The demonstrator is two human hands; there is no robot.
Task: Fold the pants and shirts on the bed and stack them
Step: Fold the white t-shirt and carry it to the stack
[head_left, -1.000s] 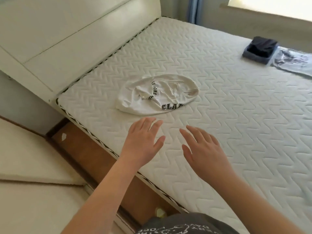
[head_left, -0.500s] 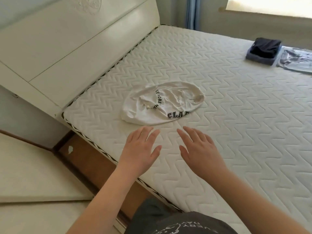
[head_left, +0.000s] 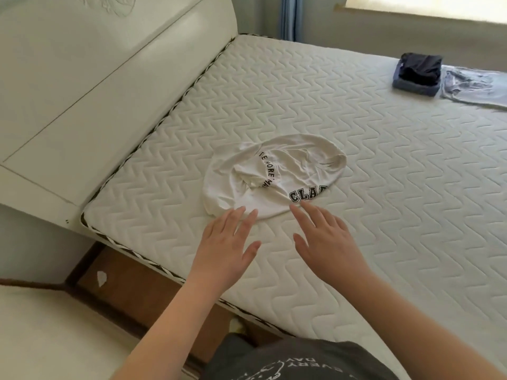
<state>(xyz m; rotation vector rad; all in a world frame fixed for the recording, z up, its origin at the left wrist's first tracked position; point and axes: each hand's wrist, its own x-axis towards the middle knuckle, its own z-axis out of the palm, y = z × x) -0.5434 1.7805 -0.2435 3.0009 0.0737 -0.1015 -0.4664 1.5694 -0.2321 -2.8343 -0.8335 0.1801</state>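
Ahead of me, at the far wall: a blue curtain [head_left: 288,17] hanging beside a bright window ledge [head_left: 422,12]. To my left: a cream panelled wooden headboard [head_left: 90,86] with a raised carved motif near its top. Below me: brown wooden flooring [head_left: 129,292] bearing one small white scrap [head_left: 101,278], and a pale cream mat [head_left: 55,333].

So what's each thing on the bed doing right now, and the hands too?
white shirt: crumpled in a heap, not folded.
dark folded clothes: folded and stacked, at the far side.
grey garment: lying flat beside that stack, unfolded.
left hand: open, fingertips at the shirt's near edge.
right hand: open, fingertips at the shirt's near edge.
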